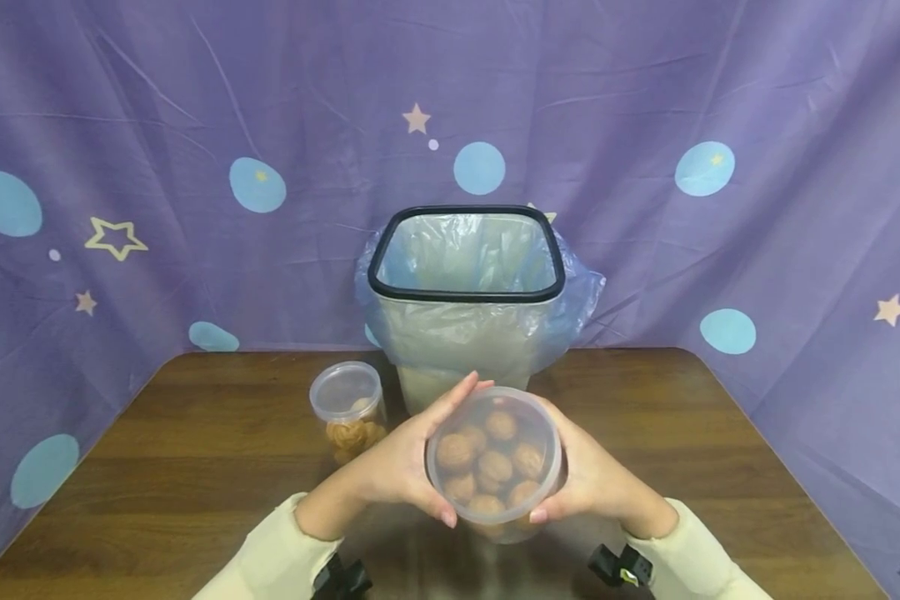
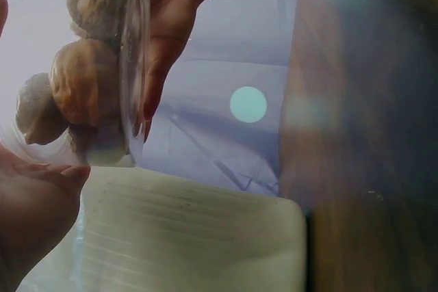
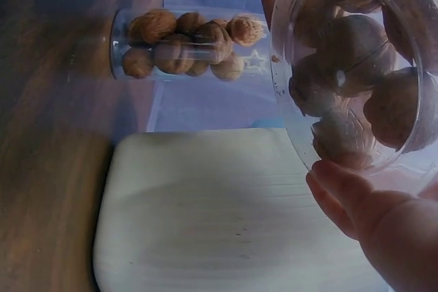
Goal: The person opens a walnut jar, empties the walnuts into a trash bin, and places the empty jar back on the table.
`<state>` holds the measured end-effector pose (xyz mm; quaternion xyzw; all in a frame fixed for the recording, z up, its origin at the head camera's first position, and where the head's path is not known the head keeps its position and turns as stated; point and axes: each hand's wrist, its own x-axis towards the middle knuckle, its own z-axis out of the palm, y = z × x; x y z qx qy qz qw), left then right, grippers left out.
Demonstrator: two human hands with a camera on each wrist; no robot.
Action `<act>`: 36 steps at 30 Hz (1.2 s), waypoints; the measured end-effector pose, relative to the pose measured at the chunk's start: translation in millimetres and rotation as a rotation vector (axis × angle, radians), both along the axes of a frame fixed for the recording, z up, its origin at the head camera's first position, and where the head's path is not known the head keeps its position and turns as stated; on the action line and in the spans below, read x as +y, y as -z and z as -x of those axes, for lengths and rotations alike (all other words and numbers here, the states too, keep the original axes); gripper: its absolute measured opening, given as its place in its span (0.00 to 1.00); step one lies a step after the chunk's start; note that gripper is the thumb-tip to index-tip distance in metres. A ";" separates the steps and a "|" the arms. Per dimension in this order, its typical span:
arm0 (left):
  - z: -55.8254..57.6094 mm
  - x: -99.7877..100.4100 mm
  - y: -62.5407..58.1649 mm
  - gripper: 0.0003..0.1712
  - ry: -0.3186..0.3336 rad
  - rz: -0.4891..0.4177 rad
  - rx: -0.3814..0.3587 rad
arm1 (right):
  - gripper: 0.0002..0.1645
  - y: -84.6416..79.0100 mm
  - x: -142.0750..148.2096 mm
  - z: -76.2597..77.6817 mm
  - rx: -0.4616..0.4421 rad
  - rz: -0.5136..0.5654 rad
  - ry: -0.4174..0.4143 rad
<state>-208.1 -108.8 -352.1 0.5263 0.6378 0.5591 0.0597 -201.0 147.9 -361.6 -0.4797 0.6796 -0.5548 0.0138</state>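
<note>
Both hands hold a clear plastic jar of walnuts up above the table, its frosted round lid toward the head camera. My left hand grips its left side, thumb in front and fingers behind. On the opposite side my right hand grips it the same way. Through the wall in the left wrist view, several walnuts show. The right wrist view looks up at the jar's base, with walnuts pressed against it. A second lidded jar of walnuts stands on the table to the left.
A pale trash bin with a black rim and a bluish plastic liner stands at the back middle, just behind the held jar. Under it is a brown wooden table. A purple patterned curtain hangs behind.
</note>
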 end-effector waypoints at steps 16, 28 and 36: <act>0.8 1.7 15.4 0.73 -0.059 -0.075 -0.058 | 0.63 8.4 -2.8 1.1 -0.030 -0.001 0.066; -3.9 2.3 20.4 0.72 -0.101 -0.099 -0.065 | 0.63 10.2 -3.6 -2.5 -0.007 -0.019 0.113; -10.3 3.5 16.8 0.71 -0.085 -0.131 -0.119 | 0.62 9.4 -3.9 -3.8 0.014 0.004 0.096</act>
